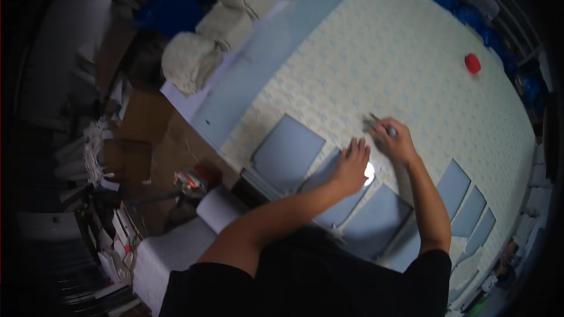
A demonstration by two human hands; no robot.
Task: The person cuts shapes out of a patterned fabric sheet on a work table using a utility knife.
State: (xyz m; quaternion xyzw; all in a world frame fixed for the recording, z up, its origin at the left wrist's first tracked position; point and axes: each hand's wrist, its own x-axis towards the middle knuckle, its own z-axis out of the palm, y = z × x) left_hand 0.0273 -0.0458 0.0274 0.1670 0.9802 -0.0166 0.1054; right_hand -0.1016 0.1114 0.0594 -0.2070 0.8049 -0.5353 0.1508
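Note:
My left hand [354, 167] lies with fingers stretched over a blue-grey flat panel [324, 176], pressing near its upper right edge. Just to the right, my right hand [395, 141] is closed around a slim grey pen-like tool [392, 132], whose dark tip points up and left over the cloth. The exact kind of tool is too blurred to tell. Under both hands spreads a cream patterned cloth [376, 58]. Similar panels lie beside my hands: one to the left [289, 152], another nearer my body [379, 220]. A bright spot shines beside my left hand.
More blue-grey panels [467, 214] lie at the right. A red object [472, 63] sits on the cloth's far right. Rolled and folded cream cloth [191, 61] rests at the table's left edge. A blue bin [170, 9] and brown cardboard [144, 114] stand beyond that edge.

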